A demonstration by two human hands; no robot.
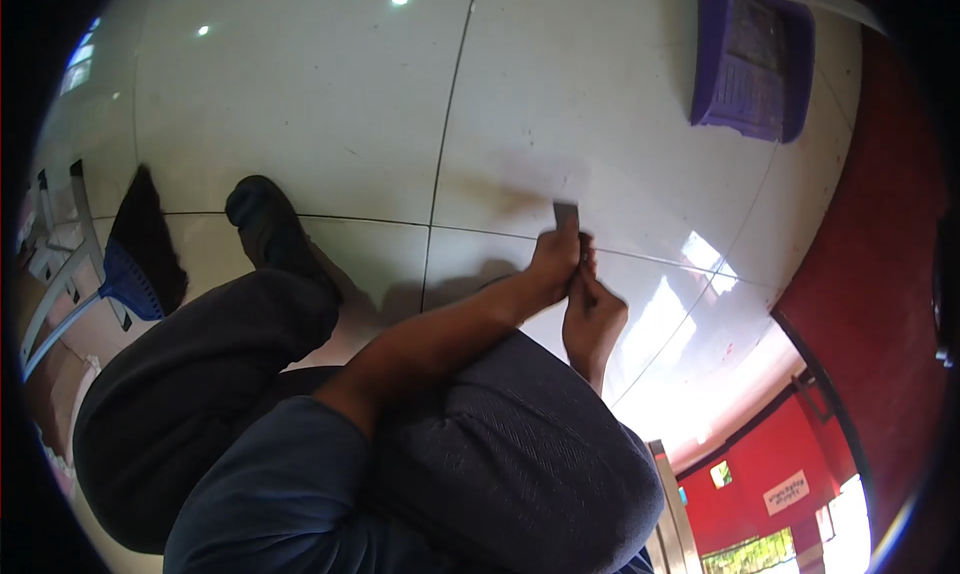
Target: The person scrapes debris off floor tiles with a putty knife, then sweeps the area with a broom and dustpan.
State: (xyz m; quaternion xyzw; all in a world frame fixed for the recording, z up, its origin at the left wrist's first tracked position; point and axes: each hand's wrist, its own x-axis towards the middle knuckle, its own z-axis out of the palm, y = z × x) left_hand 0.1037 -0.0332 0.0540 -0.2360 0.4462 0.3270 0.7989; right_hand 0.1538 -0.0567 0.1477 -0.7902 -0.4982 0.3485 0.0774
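Observation:
A small flat scraper [566, 212] with a dark blade meets the pale floor tiles, a little above the crossing of grout lines. My left hand [555, 266] is wrapped round it just behind the blade. Close behind, my right hand [594, 319] is closed on the rear part of the same tool, near the fingers of my left hand. Most of the handle is hidden by the fingers. My left forearm reaches across between my bent knees, while my right arm is mostly hidden behind my right knee.
A purple dustpan [753, 64] lies at the upper right. At the left are a blue broom [135, 274] with dark bristles and metal legs [85, 209]. My dark shoe [268, 224] is on the floor. A red panel [880, 264] borders the floor at the right.

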